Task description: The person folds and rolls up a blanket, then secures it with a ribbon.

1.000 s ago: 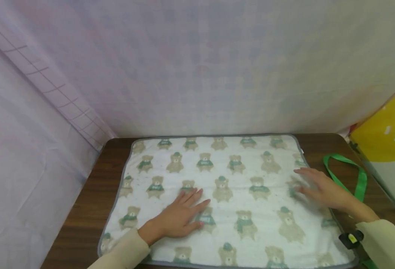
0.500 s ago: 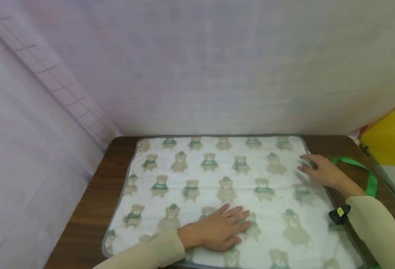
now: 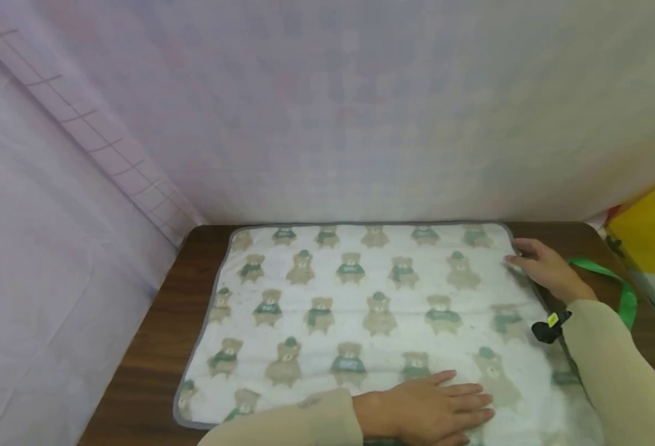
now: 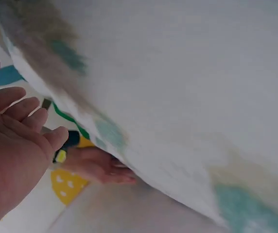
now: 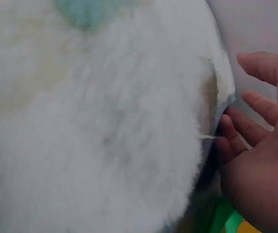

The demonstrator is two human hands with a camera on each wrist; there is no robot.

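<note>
A white fleecy blanket (image 3: 327,334) printed with bears in green lies spread out, with grey binding around its edge. Over its front right part my left hand (image 3: 430,409) lies palm down, fingers straight and slightly spread; in the left wrist view its fingers (image 4: 25,109) look relaxed beside the cloth. At the far right edge is my right hand (image 3: 550,269). In the right wrist view its thumb (image 5: 260,65) stands apart from the cloth, and the other fingertips are right at the blanket's edge, partly hidden under it.
The blanket covers most of a dark brown wooden table (image 3: 143,347). A green strap (image 3: 628,303) lies on the right side, behind the right forearm. Pale fabric (image 3: 327,124) hangs behind and on the left. A yellow patterned surface (image 3: 647,238) shows at the right.
My left hand has slid right and toward the front across the blanket. My right hand has moved farther back, up to the blanket's right edge. The blanket lies much the same.
</note>
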